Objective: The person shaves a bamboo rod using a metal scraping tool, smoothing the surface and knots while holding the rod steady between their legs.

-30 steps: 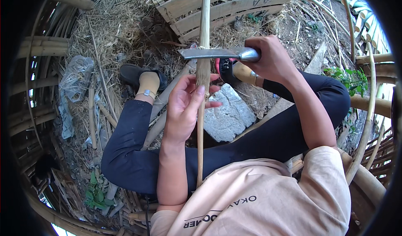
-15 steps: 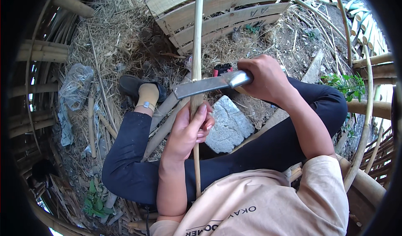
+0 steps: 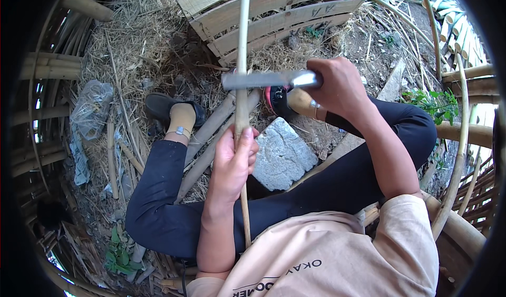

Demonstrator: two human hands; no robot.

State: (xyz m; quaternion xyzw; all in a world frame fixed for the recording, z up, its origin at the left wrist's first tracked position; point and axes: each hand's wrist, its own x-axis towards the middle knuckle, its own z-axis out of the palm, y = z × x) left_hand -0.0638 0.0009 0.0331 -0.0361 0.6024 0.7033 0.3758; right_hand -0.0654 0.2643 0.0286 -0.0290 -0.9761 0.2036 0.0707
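My left hand (image 3: pixel 235 157) is wrapped round a long pale bamboo stick (image 3: pixel 242 39). The stick stands nearly lengthwise in view, its lower end against my body near the waist and its far end up by the wooden crate. In my right hand (image 3: pixel 337 86) is the handle of a broad-bladed knife (image 3: pixel 263 80), mostly hidden by my fingers. The grey blade lies crosswise over the stick, a short way beyond my left hand, and is slightly blurred. Whether its edge touches the stick I cannot tell.
A rough grey stone (image 3: pixel 283 155) sits between my legs, beside bamboo poles (image 3: pixel 208 134) on the ground. Beyond is a slatted wooden crate (image 3: pixel 284 20). A crumpled plastic bag (image 3: pixel 92 110) lies at left on straw. Cut bamboo tubes (image 3: pixel 458 33) are heaped at far right.
The knife has moved up the stick, away from my left hand, and its blade has turned more level. My left hand still grips the stick, which has shifted slightly left.
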